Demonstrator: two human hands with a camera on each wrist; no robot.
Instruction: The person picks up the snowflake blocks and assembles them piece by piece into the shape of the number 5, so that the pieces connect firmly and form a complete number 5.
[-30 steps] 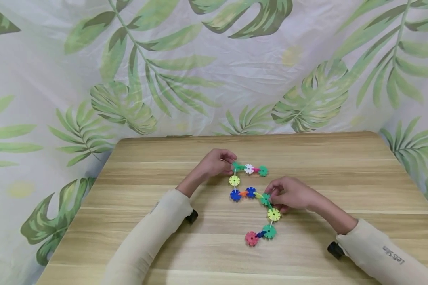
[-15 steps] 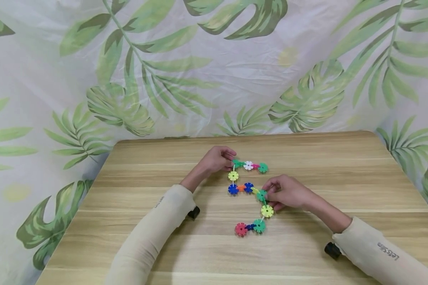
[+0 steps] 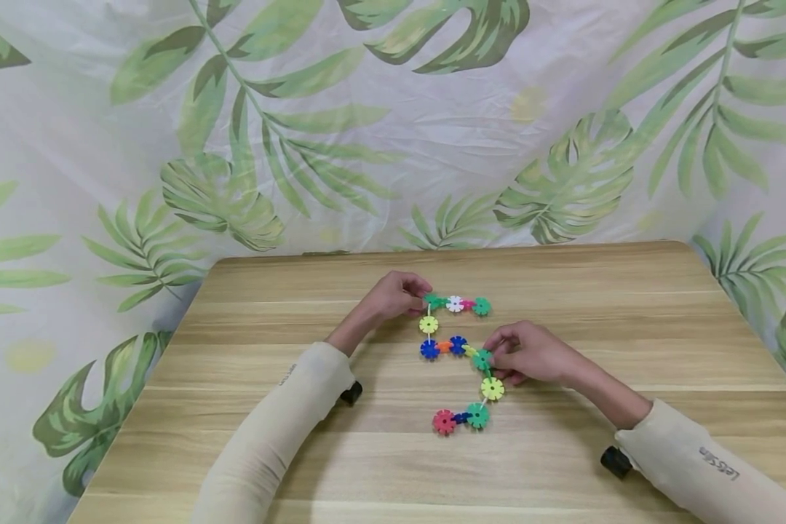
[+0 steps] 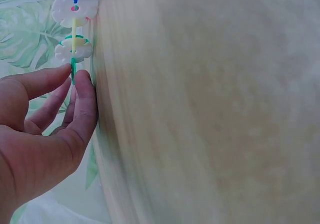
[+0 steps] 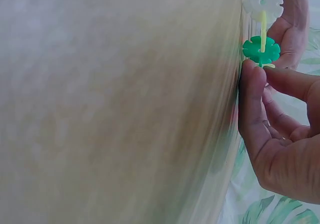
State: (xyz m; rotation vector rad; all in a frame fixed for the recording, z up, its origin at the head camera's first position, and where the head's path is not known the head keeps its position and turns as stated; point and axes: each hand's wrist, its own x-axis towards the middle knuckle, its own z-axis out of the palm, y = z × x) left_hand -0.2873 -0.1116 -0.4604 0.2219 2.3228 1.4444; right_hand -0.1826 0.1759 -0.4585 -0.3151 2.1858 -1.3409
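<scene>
A chain of notched plastic discs linked edge to edge lies on the table in an S-like bend, like a figure five. Its upper row runs from a green disc to a white disc (image 3: 455, 304) and another green disc (image 3: 481, 306). Below come a yellow disc (image 3: 429, 324) and blue discs, then a lower curve ending in a red disc (image 3: 444, 422). My left hand (image 3: 396, 295) pinches the green disc (image 4: 73, 69) at the upper left corner between thumb and finger. My right hand (image 3: 533, 354) pinches the green disc (image 3: 482, 359) at the middle right bend.
The wooden table (image 3: 288, 466) ends at a back edge against a leaf-printed cloth (image 3: 340, 131). Small black devices, one (image 3: 351, 394) under the left sleeve and one (image 3: 616, 461) under the right, sit at the cuffs.
The chain's lower end has swung left and a little up, with the red disc further left than before. Both hands keep their pinch, nearly in place; the view shifted slightly.
</scene>
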